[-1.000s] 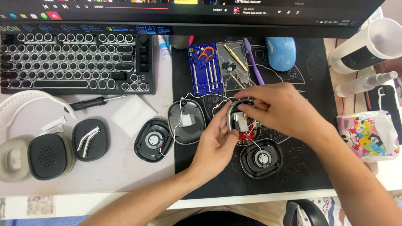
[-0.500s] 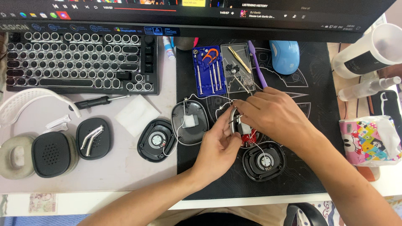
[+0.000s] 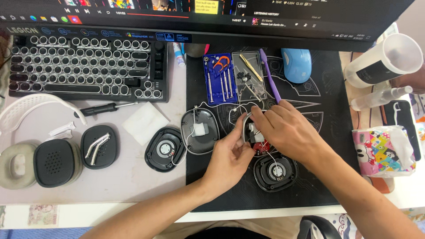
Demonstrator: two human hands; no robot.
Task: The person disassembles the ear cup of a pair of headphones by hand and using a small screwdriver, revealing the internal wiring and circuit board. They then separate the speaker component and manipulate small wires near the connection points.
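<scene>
Hands meet over an opened earcup shell point(image 3: 253, 135) on the black mat point(image 3: 310, 194): we see our left hand point(image 3: 230, 157) coming up from below, thumb and fingers pinching the shell's near edge, while our right hand point(image 3: 287, 132) lies over its far side, fingers curled down onto the white and red parts inside. The shell's long axis runs away from us, toward the monitor point(image 3: 212, 17), open face up. Thin white wires run from it to a second open shell point(image 3: 200, 130) just to its left and to a round speaker driver point(image 3: 274, 170) just below it, so room around the shell is tight on those sides. Another driver point(image 3: 166, 149) sits at the mat's left edge. Beyond lie a blue screwdriver case point(image 3: 220, 79), a purple pry tool point(image 3: 270, 75) pointing away from us, and a blue mouse point(image 3: 296, 65). On the bare table point(image 3: 110, 186) to the left rest two dark ear cushions point(image 3: 55, 163), a white headband point(image 3: 31, 108) cut off at the frame edge, and a keyboard point(image 3: 86, 66). Our right hand hides most of the shell's inside.
</scene>
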